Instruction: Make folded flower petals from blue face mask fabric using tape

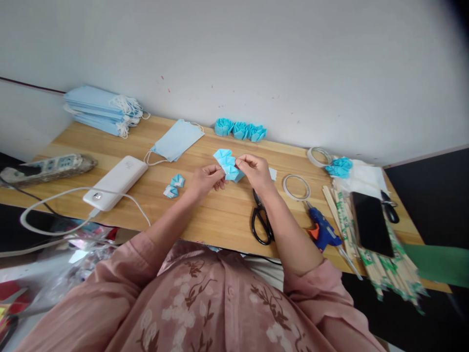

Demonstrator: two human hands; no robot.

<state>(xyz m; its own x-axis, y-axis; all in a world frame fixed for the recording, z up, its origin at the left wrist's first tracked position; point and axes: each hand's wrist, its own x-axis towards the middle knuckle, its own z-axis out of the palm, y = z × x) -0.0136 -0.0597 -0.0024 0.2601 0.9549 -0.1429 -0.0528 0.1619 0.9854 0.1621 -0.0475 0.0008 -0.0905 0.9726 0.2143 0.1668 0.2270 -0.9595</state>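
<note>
Both my hands meet at the middle of the frame over the pale, grainy wooden table (220, 220). My left hand (205, 180) pinches the near-left edge of a folded blue piece (227, 164), thumb and fingertips pressed together on it; my right hand (256, 171) pinches its right side the same way, fingers curled in. The piece is soft, matte, pleated cloth-like stuff, creased into sharp triangular facets, held just above the tabletop.

Left of my left hand lie two small folded blue bits (174, 186), close together. At the upper centre, against the grey wall, three blue rosettes (240, 129) sit in a row, touching; one more blue rosette cluster (340, 167) lies at the right. A loose pair of flat face masks (178, 139) lies upper left of my hands, and a thick stack of masks (100, 111) sits in the upper left corner.

One smooth white power bank (116, 182) with a cable lies at the left. Black-handled scissors (261, 222) lie below my right wrist. Two tape rings (296, 187) lie to the right, one behind the other, then one blue glue gun (322, 231), a bundle of wrapped wooden sticks (370, 256), and one glossy black phone (372, 224) resting on them.
</note>
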